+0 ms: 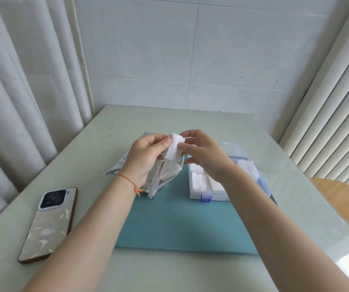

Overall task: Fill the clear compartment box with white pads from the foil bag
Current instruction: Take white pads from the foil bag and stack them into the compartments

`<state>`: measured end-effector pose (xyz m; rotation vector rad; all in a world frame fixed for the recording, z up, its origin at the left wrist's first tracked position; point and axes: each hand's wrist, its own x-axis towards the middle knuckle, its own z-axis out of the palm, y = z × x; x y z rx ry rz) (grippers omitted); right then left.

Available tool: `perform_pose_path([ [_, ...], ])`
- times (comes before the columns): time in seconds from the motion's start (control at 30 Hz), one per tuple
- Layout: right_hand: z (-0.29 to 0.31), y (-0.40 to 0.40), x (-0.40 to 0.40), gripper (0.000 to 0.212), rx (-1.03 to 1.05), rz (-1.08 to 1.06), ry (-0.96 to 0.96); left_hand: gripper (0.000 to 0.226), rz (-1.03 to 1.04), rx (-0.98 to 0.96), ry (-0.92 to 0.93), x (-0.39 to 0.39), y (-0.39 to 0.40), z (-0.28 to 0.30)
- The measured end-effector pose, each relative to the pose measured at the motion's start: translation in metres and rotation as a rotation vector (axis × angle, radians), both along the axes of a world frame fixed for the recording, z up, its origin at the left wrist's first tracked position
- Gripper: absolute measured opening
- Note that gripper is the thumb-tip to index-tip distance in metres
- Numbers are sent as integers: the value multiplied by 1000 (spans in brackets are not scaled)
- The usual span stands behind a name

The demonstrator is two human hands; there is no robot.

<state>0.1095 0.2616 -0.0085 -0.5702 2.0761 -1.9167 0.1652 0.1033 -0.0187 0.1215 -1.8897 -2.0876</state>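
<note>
Beyond the teal mat (pixel 182 218), a white pad (pixel 174 146) is pinched between left hand (pixel 146 157) and right hand (pixel 206 154) above the foil bag (pixel 154 180), while the clear compartment box (pixel 209 188), right, appears partly filled, with more pads seemingly needed.

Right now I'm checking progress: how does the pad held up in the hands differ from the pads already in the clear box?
The held pad is up in the air above the foil bag, pinched by the left hand and right hand; the boxed pads lie flat in compartments of the clear box. The held pad is single and tilted; the boxed pads sit stacked. All are white and rectangular.
</note>
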Motion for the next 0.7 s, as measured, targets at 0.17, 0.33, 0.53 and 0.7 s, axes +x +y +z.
perform_pose_path([
  [0.17, 7, 14, 5, 5, 0, 89, -51, 11, -95, 184, -32, 5, 9, 5],
  [0.33, 5, 20, 10, 13, -2, -35, -55, 10, -103, 84, -113, 8, 25, 3],
  [0.53, 4, 22, 24, 26, 75, -85, -30, 31, -294, 115, -246, 12, 49, 2],
  [0.7, 16, 32, 37, 26, 121, 18, 56, 43, -413, 463, -362, 12, 50, 1],
])
